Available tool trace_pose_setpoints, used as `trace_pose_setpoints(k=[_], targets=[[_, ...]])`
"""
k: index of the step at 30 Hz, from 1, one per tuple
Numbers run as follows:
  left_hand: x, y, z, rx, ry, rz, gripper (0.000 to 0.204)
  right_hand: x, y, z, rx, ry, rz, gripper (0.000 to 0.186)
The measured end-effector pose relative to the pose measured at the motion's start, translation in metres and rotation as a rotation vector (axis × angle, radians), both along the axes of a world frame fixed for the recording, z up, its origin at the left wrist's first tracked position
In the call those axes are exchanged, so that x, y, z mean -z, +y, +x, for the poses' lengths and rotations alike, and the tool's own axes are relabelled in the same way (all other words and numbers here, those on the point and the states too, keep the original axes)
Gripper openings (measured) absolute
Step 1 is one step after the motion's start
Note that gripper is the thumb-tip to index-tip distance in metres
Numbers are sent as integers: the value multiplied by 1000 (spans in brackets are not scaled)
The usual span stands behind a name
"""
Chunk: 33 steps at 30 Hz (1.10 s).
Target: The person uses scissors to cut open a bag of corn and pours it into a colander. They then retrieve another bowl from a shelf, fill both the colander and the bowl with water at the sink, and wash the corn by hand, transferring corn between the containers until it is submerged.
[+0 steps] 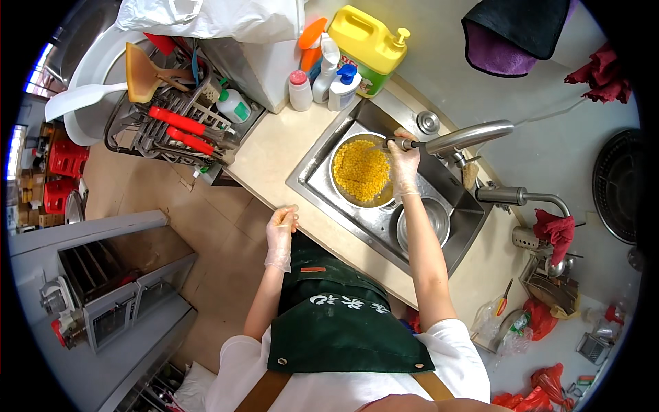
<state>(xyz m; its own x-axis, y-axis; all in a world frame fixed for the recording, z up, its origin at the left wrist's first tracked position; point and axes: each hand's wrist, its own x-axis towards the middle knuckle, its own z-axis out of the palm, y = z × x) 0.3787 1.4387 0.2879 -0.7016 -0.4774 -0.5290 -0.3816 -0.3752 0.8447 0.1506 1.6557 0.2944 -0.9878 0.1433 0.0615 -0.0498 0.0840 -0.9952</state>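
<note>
Right hand (403, 161), gloved, wrapped round the spray head (410, 144) of the kitchen faucet (470, 137), nozzle pointed over the metal bowl (333, 172) of yellow corn kernels (362, 175), which sits in the left part of the sink (299, 180). Water flow: cannot tell. Left hand (280, 225), also gloved, by the counter edge, fingers loosely curled; whether their tips meet, cannot tell. Likely risks: a strong jet could drive kernels over the rim; a wet glove could slip on the nozzle; with no hand on the bowl, a knock might tip it. Close by: a second round metal vessel (434, 221), under the right forearm, limits room to slide the bowl that way. Pump bottle (344, 90) and yellow jug (364, 44) crowd the far corner; loaded dish rack (113, 145) well left.
</note>
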Motion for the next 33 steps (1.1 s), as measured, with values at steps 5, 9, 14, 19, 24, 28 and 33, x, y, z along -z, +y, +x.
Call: trace_pose_setpoints(k=[5, 9, 14, 19, 24, 28, 33], targets=[[-1, 1, -1, 0, 3, 9, 13, -6, -2, 2, 10, -9, -47, 34], [-4, 2, -3, 3, -10, 5, 13, -4, -1, 2, 16, -8, -38, 33], [-5, 2, -5, 18, -21, 1, 14, -3, 2, 3, -2, -78, -42, 33], [-3, 2, -6, 38, -30, -6, 13, -10, 1, 10, -7, -123, -9, 32], [-3, 5, -9, 49, -32, -15, 14, -11, 7, 12, -24, -130, -22, 31], [-3, 5, -10, 51, -33, 6, 14, -32, 4, 20, -39, -204, 5, 29], [0, 5, -11, 61, -38, -3, 14, -26, 12, 24, -43, -199, 24, 27]])
